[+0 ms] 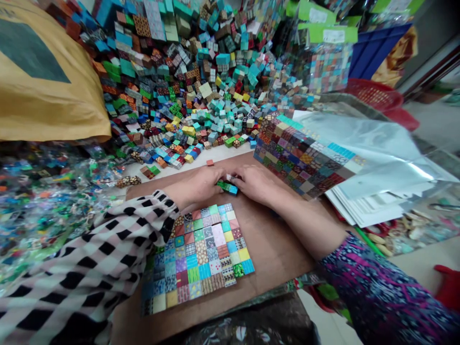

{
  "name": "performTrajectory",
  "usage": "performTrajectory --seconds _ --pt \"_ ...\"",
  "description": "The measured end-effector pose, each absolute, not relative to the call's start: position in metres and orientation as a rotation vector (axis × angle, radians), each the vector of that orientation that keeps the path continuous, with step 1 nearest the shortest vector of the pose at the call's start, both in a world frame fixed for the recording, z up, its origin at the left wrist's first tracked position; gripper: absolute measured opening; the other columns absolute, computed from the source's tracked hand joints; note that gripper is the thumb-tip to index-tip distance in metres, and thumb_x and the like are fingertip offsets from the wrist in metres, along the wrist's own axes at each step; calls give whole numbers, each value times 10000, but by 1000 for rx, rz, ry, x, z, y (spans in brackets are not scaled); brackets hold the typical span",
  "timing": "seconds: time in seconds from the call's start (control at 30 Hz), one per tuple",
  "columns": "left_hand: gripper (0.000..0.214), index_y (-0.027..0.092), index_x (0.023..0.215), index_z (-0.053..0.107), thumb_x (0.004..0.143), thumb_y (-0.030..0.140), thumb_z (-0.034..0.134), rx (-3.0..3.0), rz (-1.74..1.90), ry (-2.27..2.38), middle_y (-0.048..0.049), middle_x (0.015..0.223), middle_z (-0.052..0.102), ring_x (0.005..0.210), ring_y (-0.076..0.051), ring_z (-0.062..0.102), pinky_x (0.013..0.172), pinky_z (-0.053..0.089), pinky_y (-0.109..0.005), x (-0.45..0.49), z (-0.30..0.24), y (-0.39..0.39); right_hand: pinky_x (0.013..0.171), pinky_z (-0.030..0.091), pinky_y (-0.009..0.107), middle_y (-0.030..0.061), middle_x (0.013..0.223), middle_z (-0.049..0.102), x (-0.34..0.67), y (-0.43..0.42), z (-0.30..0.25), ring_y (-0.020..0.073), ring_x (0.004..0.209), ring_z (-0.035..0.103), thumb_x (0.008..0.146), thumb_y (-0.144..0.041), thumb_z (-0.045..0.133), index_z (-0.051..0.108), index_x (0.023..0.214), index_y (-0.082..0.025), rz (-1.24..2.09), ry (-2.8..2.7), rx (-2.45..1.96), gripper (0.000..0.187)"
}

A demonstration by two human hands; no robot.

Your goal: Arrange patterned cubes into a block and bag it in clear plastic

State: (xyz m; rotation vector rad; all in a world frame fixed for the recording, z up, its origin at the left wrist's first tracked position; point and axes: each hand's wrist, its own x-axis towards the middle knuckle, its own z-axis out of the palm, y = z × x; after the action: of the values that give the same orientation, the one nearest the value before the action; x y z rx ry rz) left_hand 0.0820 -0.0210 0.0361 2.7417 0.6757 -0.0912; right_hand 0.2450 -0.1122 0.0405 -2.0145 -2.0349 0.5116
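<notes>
Above a flat mosaic of small patterned cubes (pixel 204 254), my two hands meet over the brown board. My left hand (pixel 201 184) has its fingers curled at the left end of a short row of green and blue cubes (pixel 228 187). From the other side my right hand (pixel 257 184) pinches at the same row, fingertips bent inward. Part of the row is hidden under the fingers. A small whitish bit shows between the hands, too small to name. One loose reddish cube (pixel 210 163) lies just beyond my left hand.
Behind the board (pixel 273 239) rises a big heap of loose cubes (pixel 201 81). A stacked cube block (pixel 305 155) stands at right, beside clear plastic sleeves and white sheets (pixel 362 206). A yellow sack (pixel 53 81) is at left; a red basket (pixel 375 93) is at back right.
</notes>
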Motion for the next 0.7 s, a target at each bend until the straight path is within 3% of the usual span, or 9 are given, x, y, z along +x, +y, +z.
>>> performTrajectory --seconds 0.4,0.7 --pt "115 180 942 607 827 171 605 2660 -92 623 -36 910 676 825 -172 603 735 438 -289 85 44 -28 742 394 338 128 998 731 254 -122 50 251 922 643 979 -294 454 704 940 -166 343 -2234 -2085 284" --pt "126 181 917 576 814 234 624 2735 -150 715 -56 897 663 795 -189 593 690 427 -303 87 43 -28 753 388 319 130 1039 724 249 -126 55 237 950 635 996 -322 454 708 974 -158 416 -2235 -2077 303"
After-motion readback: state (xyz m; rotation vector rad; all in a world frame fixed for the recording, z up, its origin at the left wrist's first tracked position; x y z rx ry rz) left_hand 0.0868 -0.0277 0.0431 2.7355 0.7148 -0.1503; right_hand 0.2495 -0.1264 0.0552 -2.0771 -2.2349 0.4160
